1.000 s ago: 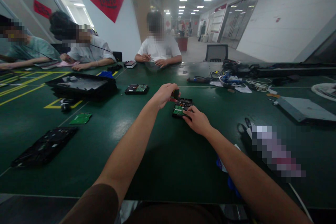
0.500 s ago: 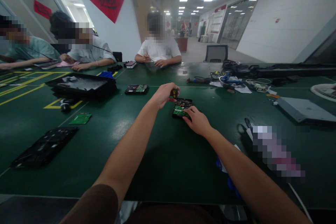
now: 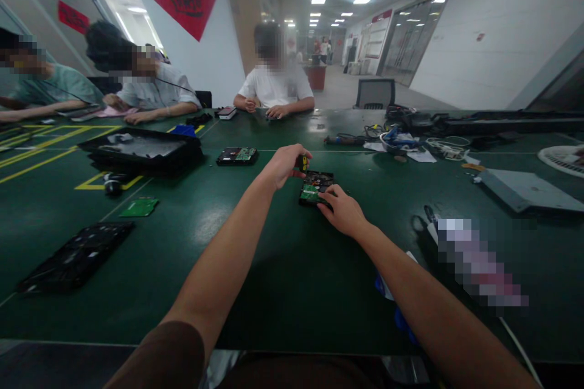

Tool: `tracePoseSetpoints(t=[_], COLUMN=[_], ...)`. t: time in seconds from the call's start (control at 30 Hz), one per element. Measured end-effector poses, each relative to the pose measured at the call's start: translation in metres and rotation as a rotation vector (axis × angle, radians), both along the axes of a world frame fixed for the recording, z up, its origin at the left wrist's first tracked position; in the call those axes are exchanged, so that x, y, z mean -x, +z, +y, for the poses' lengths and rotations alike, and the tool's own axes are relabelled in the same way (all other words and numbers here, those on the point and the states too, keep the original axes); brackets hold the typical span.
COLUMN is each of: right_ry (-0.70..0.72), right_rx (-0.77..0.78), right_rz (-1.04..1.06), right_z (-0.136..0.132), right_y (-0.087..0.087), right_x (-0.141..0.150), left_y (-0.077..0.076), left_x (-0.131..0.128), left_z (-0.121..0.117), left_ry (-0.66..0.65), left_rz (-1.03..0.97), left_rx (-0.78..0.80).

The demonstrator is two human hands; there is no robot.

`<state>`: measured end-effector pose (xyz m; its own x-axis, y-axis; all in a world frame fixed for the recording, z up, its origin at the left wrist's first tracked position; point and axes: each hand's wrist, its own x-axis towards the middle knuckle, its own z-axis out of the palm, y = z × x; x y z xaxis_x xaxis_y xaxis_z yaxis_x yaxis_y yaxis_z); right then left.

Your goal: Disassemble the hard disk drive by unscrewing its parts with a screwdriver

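Note:
My left hand (image 3: 290, 164) is closed around a short screwdriver (image 3: 303, 161) with a black and yellow handle, over the far left side of a hard drive (image 3: 318, 179). The screwdriver's tip is too small to make out. On the table, the drive lies with its green circuit board (image 3: 310, 194) facing up on the near part. Bent fingers of my right hand (image 3: 340, 209) grip the drive's near right edge, and the fingertips hide that corner of the board.
A second hard drive (image 3: 237, 156) lies farther left. Near the left edge are a loose green board (image 3: 139, 206), a black case (image 3: 77, 255) and a black tray (image 3: 141, 155). Cables (image 3: 396, 138) and a grey metal box (image 3: 531, 189) are on the right. Several people sit across the table.
Both hands keep almost the same place on the drive. The screwdriver handle shows slightly more yellow, as if turned a little. The view has shifted slightly.

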<state>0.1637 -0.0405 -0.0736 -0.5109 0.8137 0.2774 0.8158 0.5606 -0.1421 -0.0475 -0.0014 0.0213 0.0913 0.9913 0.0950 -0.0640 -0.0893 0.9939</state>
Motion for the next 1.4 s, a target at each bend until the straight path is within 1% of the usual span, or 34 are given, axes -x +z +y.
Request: tracePoseSetpoints(t=[0.1,0.2,0.33,0.5,0.7,0.8,1.0,1.13,1.4], right_ry=[0.013,0.023,0.026,0.041,0.039,0.041,0.035,0.041,0.032], right_rx=[0.007,0.016,0.014,0.000,-0.006,-0.001,-0.006,-0.016,0.002], right_rz=[0.010,0.017,0.025,0.029,0.020,0.024,0.025,0.026,0.025], right_z=[0.000,0.001,0.001,0.002,0.002,0.003,0.003,0.002,0.001], right_y=[0.000,0.000,0.000,-0.001,-0.002,-0.002,-0.003,-0.003,-0.001], right_x=[-0.001,-0.001,0.000,-0.001,-0.001,-0.001,-0.001,-0.001,-0.001], left_y=[-0.002,-0.004,-0.002,0.003,0.003,0.002,-0.001,0.000,-0.001], left_x=[-0.001,-0.002,-0.002,-0.004,-0.002,-0.001,-0.001,0.000,0.000], left_z=[0.002,0.004,0.000,-0.008,-0.006,-0.005,-0.003,-0.002,-0.002], left_ry=[-0.041,-0.045,-0.039,-0.073,-0.045,-0.055,-0.028,-0.069,-0.123], left_rz=[-0.096,-0.135,-0.100,-0.034,-0.015,-0.016,-0.083,-0.131,-0.129], left_rx=[0.064,0.095,0.030,-0.023,-0.064,-0.083,-0.013,0.011,0.003])
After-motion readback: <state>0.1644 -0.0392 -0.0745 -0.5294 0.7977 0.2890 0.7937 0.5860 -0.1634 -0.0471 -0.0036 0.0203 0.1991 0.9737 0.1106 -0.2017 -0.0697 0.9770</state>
